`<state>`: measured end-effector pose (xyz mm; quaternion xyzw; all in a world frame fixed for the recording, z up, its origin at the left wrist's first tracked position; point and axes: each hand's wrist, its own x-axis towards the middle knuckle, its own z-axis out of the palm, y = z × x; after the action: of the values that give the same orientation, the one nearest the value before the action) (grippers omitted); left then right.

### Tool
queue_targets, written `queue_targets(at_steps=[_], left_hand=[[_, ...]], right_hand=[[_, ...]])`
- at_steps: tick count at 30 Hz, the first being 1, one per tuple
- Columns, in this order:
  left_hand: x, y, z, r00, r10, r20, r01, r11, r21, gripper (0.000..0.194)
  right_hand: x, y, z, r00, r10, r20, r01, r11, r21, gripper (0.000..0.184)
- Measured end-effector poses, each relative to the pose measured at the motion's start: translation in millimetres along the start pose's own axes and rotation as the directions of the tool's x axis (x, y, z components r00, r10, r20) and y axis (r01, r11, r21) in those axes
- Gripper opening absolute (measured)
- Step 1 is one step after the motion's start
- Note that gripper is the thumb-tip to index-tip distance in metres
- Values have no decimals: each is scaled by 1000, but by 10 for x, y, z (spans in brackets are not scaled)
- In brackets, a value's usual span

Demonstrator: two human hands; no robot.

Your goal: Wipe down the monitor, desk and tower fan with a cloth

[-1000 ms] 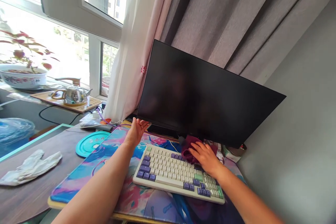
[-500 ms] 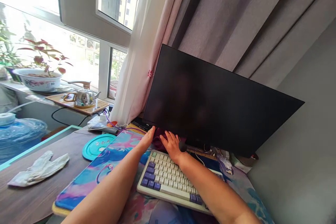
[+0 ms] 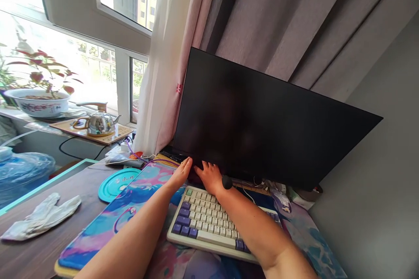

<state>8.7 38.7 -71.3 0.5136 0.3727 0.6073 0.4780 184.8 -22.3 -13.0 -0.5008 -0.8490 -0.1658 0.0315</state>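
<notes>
Our right hand point(image 3: 210, 176) presses a dark red cloth point(image 3: 196, 177) under the monitor point(image 3: 262, 122), behind the keyboard point(image 3: 209, 222); grip partly closed on it. Our left hand point(image 3: 180, 173) lies flat beside it, grip released.

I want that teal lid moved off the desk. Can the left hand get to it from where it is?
Probably yes. The left hand rests at the monitor's lower edge, and the teal lid lies flat to its left, with only bare desk mat between them and nothing lying on it.
</notes>
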Motion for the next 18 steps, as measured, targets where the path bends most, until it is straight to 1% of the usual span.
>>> queue_targets(at_steps=[4,7,10,13,16,18], left_hand=[[-8,53,36,1000,-3,-25,4,998,67,26],[-21,94,51,1000,6,-24,-3,996,91,24],[-35,126,53,1000,7,-20,-4,993,119,24],[-35,139,60,1000,13,-17,-10,990,143,25],[-15,130,79,999,19,-33,-14,989,150,24],[-1,124,86,999,17,-50,-10,989,144,24]], right_hand=[[-99,127,133,999,42,-1,-42,999,4,50],[-233,285,216,999,21,-36,-21,1000,10,51],[-390,469,239,1000,-2,-27,3,999,51,49],[-542,646,243,999,38,10,-39,995,88,50],[-696,815,255,996,89,29,-91,993,72,51],[-808,928,262,994,96,48,-98,995,38,53]])
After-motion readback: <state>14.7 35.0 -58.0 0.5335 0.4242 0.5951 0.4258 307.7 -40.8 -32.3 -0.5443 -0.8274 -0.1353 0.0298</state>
